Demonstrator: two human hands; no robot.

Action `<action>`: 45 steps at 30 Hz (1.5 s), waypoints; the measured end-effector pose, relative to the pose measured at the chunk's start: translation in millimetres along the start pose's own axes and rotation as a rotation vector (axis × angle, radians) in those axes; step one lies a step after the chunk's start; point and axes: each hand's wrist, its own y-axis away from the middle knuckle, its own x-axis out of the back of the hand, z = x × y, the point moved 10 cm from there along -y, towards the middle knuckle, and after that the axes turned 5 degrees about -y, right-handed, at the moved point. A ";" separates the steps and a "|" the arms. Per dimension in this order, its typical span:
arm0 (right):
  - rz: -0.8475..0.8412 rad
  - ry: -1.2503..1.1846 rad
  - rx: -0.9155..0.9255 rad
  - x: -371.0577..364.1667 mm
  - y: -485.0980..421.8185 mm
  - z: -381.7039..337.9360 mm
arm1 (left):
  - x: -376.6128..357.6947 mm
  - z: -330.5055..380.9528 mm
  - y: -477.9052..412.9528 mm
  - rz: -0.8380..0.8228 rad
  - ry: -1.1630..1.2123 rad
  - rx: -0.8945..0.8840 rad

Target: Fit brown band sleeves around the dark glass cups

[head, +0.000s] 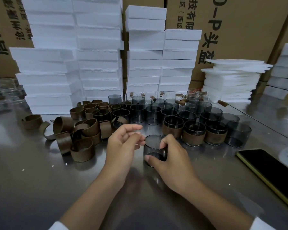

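Between the hands: one bare dark glass cup (pixel 154 146) on the steel table (pixel 40 180), no band on it yet.
Best practice, I judge: free hand fetches one of the brown band sleeves (pixel 81 138) heaped to its left, spreads it, slides it on level while the cup is held upright. Left hand (pixel 123 145): empty, fingers loosely curled, tips just beside the rim; contact unclear. Right hand (pixel 169 157): clamped round the cup, thumb on its near wall. Sleeved cups (pixel 193 136) stand beyond it.

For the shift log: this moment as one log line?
right hand: grips bare dark glass cup | left hand: empty, by cup rim | brown band sleeves: piled left | sleeved cups: row of three, right
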 end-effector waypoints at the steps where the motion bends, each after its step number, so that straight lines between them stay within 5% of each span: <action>1: 0.027 -0.055 -0.001 3.3 2.1 1.0 | 0.8 0.8 0.4 0.004 0.002 -0.005; 10: 0.122 -0.102 0.088 17.1 -0.5 -2.3 | 3.9 14.1 8.4 0.023 -0.060 -0.136; 21: 0.211 -0.210 0.059 28.4 -1.8 1.4 | -23.0 28.0 29.0 -0.144 -0.333 -0.371; 31: 0.182 -0.377 0.024 26.8 -0.1 0.5 | -22.9 23.1 27.1 -0.148 -0.363 -0.334; 45: 0.105 -0.216 0.161 17.4 2.6 -14.8 | -25.7 15.5 15.3 -0.194 -0.294 -0.231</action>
